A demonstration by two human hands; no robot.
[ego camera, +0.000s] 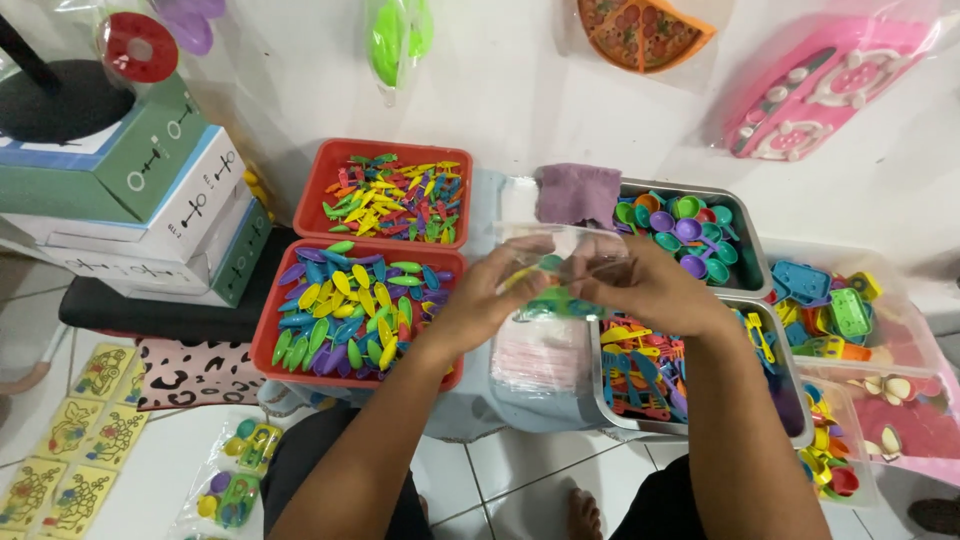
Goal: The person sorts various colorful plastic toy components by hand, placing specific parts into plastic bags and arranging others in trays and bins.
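Observation:
My left hand (488, 298) and my right hand (640, 285) meet above the middle of the trays. Together they hold a small clear plastic bag (560, 262) with a few coloured toy pieces inside, green and yellow among them. Below the bag lies a stack of clear bags (540, 355) in a pale container. A red tray of coloured leaf-shaped pieces (350, 305) sits left of my left hand. A metal tray of mixed toy utensils (645, 375) sits under my right forearm.
A second red tray (385, 195) of small coloured pieces is behind. A metal tray of toy bowls (690, 230) and a purple cloth (578, 193) are at the back right. Clear tubs of toys (850, 310) stand right. Stacked boxes (150, 200) stand left. Packed toy bags (240, 470) lie on the floor.

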